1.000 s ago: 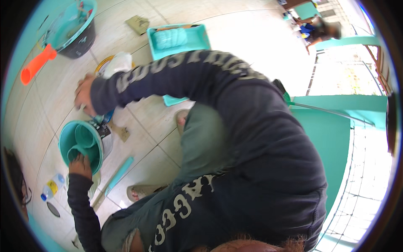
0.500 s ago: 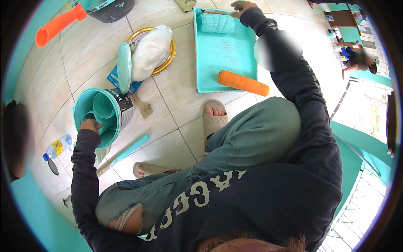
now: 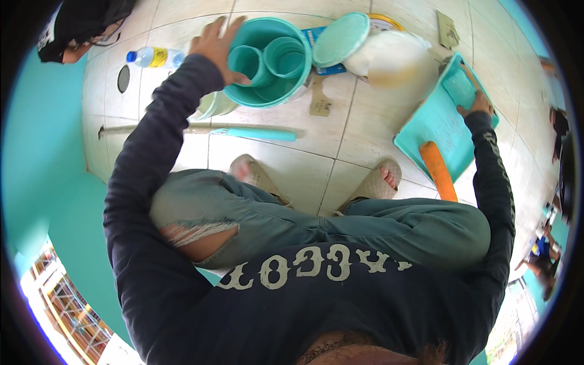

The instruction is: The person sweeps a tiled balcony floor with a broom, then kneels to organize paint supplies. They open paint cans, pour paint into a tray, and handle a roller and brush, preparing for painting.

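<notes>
My left hand [image 3: 214, 50] grips the rim of a teal paint bucket [image 3: 267, 91] that holds two smaller teal cups [image 3: 267, 59]. On the right, my right hand [image 3: 476, 104] holds the far edge of a teal paint tray [image 3: 435, 131]. An orange roller handle [image 3: 439, 171] sticks out of the tray's near end. A round teal lid [image 3: 340, 39] leans beside the bucket. I squat on the tiled floor, with both sandalled feet [image 3: 316, 179] below the bucket.
A long stick with a teal-painted end [image 3: 201, 129] lies across the tiles in front of my feet. A white bag [image 3: 389, 58] sits on a yellow-rimmed can. A plastic bottle [image 3: 152, 58] and a dark lid [image 3: 123, 78] lie at left. Other people are at the right edge.
The view has swung round. My right hand has shifted along the paint tray's far edge. My left hand stays on the bucket rim.
</notes>
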`<state>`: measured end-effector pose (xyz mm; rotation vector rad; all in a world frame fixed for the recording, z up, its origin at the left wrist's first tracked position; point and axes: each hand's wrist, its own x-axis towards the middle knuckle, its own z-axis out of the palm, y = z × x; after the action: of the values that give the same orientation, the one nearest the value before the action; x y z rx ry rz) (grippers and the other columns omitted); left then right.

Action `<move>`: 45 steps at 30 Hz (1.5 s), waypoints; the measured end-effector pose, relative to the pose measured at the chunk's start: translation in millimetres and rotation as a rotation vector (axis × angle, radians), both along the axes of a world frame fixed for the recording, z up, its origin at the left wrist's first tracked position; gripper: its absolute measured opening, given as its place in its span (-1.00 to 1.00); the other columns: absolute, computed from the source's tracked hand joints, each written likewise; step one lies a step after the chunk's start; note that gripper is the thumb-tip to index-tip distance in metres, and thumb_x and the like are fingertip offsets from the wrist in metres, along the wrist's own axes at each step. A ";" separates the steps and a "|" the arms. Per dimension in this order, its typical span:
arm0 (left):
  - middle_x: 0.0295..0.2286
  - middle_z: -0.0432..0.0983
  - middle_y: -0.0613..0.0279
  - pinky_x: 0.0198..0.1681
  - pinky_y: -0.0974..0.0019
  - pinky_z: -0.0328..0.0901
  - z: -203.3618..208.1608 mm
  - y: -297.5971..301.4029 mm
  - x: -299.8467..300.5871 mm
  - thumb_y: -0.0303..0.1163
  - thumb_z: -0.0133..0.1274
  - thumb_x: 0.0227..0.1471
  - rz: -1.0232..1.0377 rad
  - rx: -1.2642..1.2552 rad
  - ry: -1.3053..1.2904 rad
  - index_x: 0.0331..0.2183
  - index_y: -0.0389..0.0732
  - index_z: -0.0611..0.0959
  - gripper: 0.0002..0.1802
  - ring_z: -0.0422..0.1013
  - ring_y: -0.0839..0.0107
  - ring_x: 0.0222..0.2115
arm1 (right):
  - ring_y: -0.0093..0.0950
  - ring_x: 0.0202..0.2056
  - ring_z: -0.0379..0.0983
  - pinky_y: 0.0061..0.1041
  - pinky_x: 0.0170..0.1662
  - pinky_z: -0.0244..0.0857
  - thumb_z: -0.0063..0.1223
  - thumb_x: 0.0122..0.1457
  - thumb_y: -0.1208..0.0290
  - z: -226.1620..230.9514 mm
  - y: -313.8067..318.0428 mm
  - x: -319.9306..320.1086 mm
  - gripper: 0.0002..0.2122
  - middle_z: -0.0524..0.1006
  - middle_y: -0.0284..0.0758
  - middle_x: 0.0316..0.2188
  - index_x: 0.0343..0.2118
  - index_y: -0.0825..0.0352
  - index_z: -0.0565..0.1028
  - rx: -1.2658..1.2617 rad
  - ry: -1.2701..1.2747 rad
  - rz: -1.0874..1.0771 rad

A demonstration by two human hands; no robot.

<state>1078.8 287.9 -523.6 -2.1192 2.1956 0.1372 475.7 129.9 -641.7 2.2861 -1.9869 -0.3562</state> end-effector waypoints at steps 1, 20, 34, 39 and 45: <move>0.11 -0.06 -0.09 0.08 -0.05 0.01 -0.8 1.4 -2.5 -0.07 0.40 -0.68 -0.043 0.051 -0.033 0.15 0.19 -0.04 0.34 -0.01 -0.05 0.10 | -0.20 0.00 0.21 -0.22 0.06 0.05 0.26 -0.33 0.13 5.5 4.6 9.2 -0.29 0.31 -0.18 -0.06 -0.04 0.21 0.21 -0.007 -0.012 0.002; 0.10 -0.05 -0.10 -0.05 -0.09 0.11 -28.5 -1.6 -25.5 -0.06 0.37 -0.58 -0.156 -0.021 -0.390 0.15 0.34 -0.26 0.39 0.11 -0.02 0.03 | -0.36 -0.18 0.39 -0.44 -0.13 0.29 0.35 -0.33 0.30 200.2 31.4 198.6 -0.30 0.43 -0.16 -0.21 -0.04 0.30 0.27 -0.177 -0.815 0.502; 0.17 -0.31 0.03 0.02 -0.06 0.05 -23.2 -11.3 -17.5 -0.04 0.38 -0.63 -0.205 0.123 -0.564 0.02 -0.11 0.30 0.07 -0.07 0.10 0.13 | -0.37 -0.27 0.40 -0.46 -0.19 0.29 0.31 -0.31 0.35 206.1 81.3 264.5 -0.39 0.43 -0.22 -0.32 -0.10 0.32 0.30 0.055 -0.917 0.679; 0.18 -0.29 0.07 0.08 -0.20 -0.03 -22.4 -12.7 -13.4 -0.35 0.30 -0.69 -0.231 0.059 -0.186 -0.03 -0.16 0.31 -0.01 -0.11 0.07 0.16 | -0.30 -0.27 0.40 -0.39 -0.19 0.28 0.34 -0.38 0.32 185.9 68.4 246.8 -0.41 0.41 -0.20 -0.32 -0.18 0.32 0.34 0.039 -1.044 0.746; 0.17 -0.22 0.10 0.08 -0.05 -0.04 -60.5 -16.1 -2.2 -0.23 0.33 -0.65 -0.009 0.110 -0.389 -0.01 -0.18 0.24 0.03 -0.07 0.14 0.14 | -0.16 -0.25 0.33 -0.27 -0.20 0.26 0.34 -0.50 0.17 176.6 65.7 263.0 -0.31 0.39 -0.12 -0.31 -0.19 0.31 0.33 -0.005 -0.905 0.736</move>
<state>1076.5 271.8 -584.1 -1.8872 1.9251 -0.1411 738.7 195.6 -465.2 3.2523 -1.0938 0.8667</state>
